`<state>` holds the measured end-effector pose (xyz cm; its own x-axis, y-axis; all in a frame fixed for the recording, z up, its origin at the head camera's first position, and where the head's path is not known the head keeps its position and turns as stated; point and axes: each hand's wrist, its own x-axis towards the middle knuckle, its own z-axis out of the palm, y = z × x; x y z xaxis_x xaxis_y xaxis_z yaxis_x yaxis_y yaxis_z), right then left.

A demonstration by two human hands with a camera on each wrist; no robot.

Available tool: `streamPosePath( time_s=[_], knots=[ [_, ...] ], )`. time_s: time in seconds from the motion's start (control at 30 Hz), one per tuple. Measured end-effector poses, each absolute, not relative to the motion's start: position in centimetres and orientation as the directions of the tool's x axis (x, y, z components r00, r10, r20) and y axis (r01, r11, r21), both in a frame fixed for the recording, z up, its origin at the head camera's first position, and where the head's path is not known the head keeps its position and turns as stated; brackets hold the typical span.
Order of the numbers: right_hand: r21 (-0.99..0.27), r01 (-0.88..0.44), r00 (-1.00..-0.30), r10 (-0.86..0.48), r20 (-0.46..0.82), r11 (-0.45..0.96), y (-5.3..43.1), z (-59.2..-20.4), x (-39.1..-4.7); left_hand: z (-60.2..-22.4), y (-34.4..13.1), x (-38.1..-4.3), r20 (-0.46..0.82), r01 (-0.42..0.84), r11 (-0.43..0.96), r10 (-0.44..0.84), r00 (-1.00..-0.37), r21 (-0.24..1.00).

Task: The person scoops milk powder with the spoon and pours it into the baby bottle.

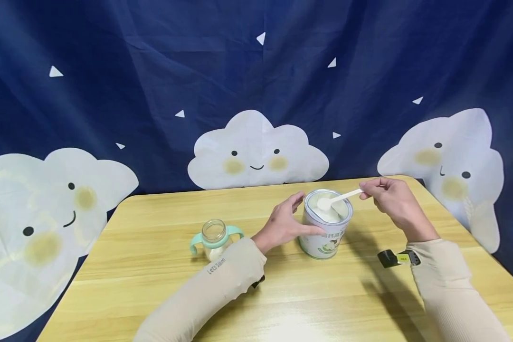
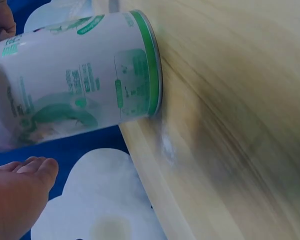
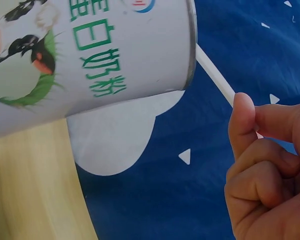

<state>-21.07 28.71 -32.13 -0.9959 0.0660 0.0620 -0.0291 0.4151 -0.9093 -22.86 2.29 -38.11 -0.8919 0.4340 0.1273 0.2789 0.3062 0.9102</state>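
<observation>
A round milk powder can (image 1: 325,244), white with green print, stands upright on the wooden table. Pale powder shows inside its uncovered top. My left hand (image 1: 287,223) is spread around the can's left side, thumb along the front. In the left wrist view, a gap shows between the can (image 2: 85,80) and the fingertips (image 2: 47,170). My right hand (image 1: 389,197) pinches the handle end of a white scoop (image 1: 346,195) between thumb and index finger; its bowl is within the can's opening, at the powder. The right wrist view shows the pinched handle (image 3: 215,75), the bowl hidden behind the can.
Left of the can stands an uncapped baby bottle (image 1: 214,231) with mint-green handles, partly covered by my left sleeve (image 1: 213,285). The wooden table (image 1: 154,223) ends at a dark blue curtain (image 1: 222,71) with white clouds. Each wrist carries a small black device.
</observation>
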Motion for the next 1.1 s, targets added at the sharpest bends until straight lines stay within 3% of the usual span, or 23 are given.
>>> streamPosePath(
  time_s=[0.37,0.63,1.1],
  knots=[
    [-0.944,-0.051,-0.996,0.055,0.073,0.327,28.5,-31.6,-21.1,-37.4,0.5,-23.1,0.122,0.268,0.301,0.428,-0.896,0.915],
    [-0.982,-0.057,-0.997,0.038,0.065,0.179,28.2,-31.4,-21.3,-36.8,-0.8,-23.0,0.107,0.250,0.300,0.421,-0.901,0.921],
    [-0.980,-0.080,-0.996,0.034,0.088,0.184,26.3,-31.0,-21.5,-36.3,-3.2,-23.0,0.113,0.245,0.285,0.410,-0.905,0.927]
  ],
)
